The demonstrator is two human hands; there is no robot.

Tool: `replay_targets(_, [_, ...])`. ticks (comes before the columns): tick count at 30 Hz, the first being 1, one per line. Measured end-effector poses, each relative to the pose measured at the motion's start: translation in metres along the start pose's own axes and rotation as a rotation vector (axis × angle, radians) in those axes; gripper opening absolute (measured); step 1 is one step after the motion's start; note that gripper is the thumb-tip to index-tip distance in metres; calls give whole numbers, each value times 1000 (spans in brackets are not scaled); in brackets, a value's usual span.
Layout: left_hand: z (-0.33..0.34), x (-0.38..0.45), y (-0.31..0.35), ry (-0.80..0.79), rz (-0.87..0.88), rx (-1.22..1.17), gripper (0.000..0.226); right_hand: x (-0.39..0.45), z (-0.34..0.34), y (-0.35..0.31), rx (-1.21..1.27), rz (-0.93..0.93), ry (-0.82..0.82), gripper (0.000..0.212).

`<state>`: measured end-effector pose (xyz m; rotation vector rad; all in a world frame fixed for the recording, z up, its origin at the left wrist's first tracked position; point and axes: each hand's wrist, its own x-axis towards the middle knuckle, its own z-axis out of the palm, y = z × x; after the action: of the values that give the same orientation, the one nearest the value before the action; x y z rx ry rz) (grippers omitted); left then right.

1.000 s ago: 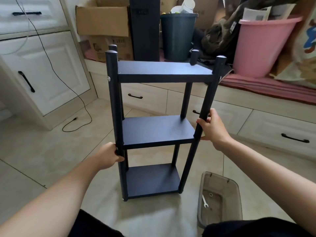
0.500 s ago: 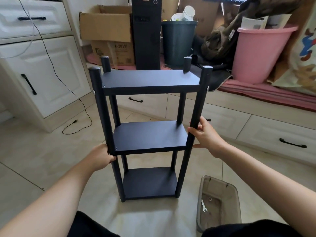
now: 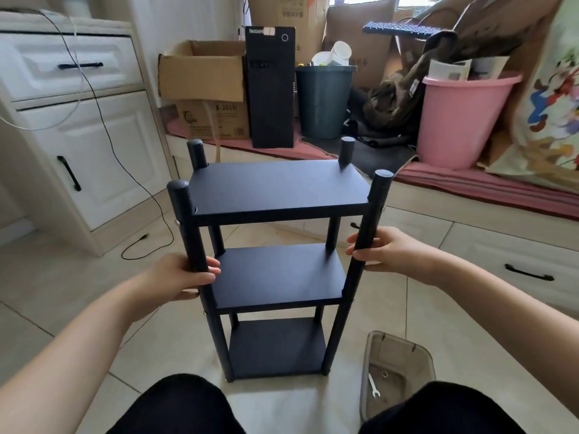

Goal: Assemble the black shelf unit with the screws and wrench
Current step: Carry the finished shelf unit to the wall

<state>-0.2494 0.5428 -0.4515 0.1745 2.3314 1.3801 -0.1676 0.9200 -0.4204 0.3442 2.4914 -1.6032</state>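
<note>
Tiled floor (image 3: 94, 308) carries the upright black shelf unit (image 3: 275, 270). My left hand (image 3: 178, 278) and right hand (image 3: 391, 253) each grip a front post; it seems light, rigid, best held there.

We read "ThinkCentre", partly covered by a pale sticker, at the top of the black computer tower (image 3: 270, 86) standing on the platform in the background. Left of it, the lower cardboard box (image 3: 213, 120) shows "-2019" beside a round logo; the chars before the dash are cut off. Print on the boxes behind and on the papers in the pink bucket (image 3: 463, 120) is too blurred to read.
</note>
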Motion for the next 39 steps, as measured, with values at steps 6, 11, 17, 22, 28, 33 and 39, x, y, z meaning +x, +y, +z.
replay_targets(6, [-40,-10,17,-134,90,-449,63,-13,-31,-33,234,-56,-99,41])
replay_targets(11, [-55,-3,51,4,67,-801,32,-9,-52,-58,479,26,-83,49])
replay_targets(17, [-50,31,78,33,-88,-648,44,25,-47,-78,449,121,-37,31])
replay_targets(22, [-40,74,89,148,-187,-530,33,58,-60,-80,368,206,-129,23])
replay_targets(28, [-44,72,90,3,-352,-529,60,66,-60,-70,259,254,-73,69])
replay_targets(33, [-36,55,108,55,-348,-372,73,50,-52,-81,261,333,3,25])
replay_targets(39, [-34,40,139,105,-388,-378,65,29,-45,-109,316,420,77,19])
